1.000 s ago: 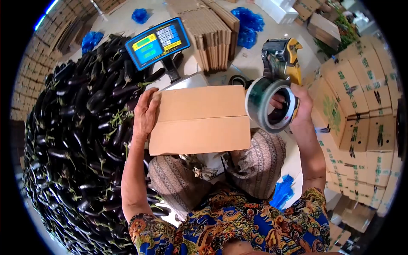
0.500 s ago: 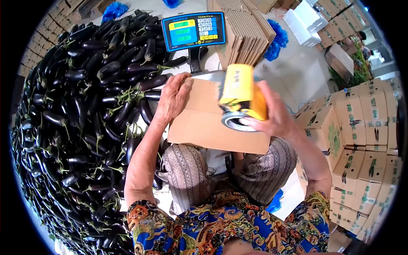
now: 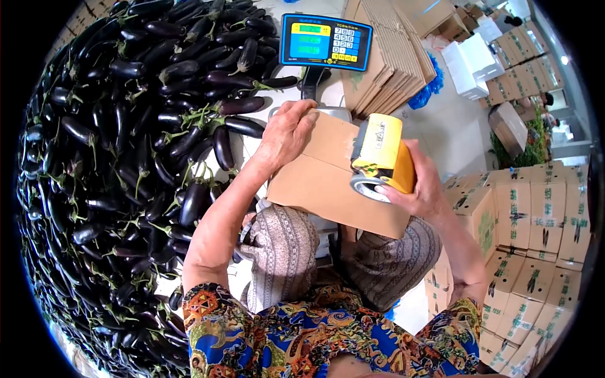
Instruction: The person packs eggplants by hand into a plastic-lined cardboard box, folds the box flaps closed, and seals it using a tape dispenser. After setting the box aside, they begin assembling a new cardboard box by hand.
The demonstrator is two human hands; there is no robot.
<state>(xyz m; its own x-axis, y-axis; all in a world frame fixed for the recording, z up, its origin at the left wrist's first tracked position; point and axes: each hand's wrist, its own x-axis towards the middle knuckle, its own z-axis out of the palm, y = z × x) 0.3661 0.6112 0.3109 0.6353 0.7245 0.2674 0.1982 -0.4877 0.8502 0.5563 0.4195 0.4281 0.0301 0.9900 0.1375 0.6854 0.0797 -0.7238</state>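
A cardboard box (image 3: pixel 328 183) lies in front of my knees, its brown top flaps folded down and meeting at a seam. My left hand (image 3: pixel 288 135) grips its far left corner, fingers curled over the edge. In my right hand (image 3: pixel 421 183) is a yellow tape dispenser (image 3: pixel 380 148), with its grey roll of tape facing me. The dispenser is over the right part of the box, by the seam. Just beyond the box, a blue-framed scale display (image 3: pixel 326 42) stands on a post.
A large heap of eggplants (image 3: pixel 120 170) fills the left side, some close to my left forearm. Flattened cartons (image 3: pixel 384 63) lean in a stack behind the display. Printed boxes (image 3: pixel 513 214) are piled at the right. White foam boxes (image 3: pixel 469 66) stand farther back.
The whole view has shifted, so most things appear farther right. The tape dispenser is still in my right hand over the box, and my left hand keeps its place on the corner.
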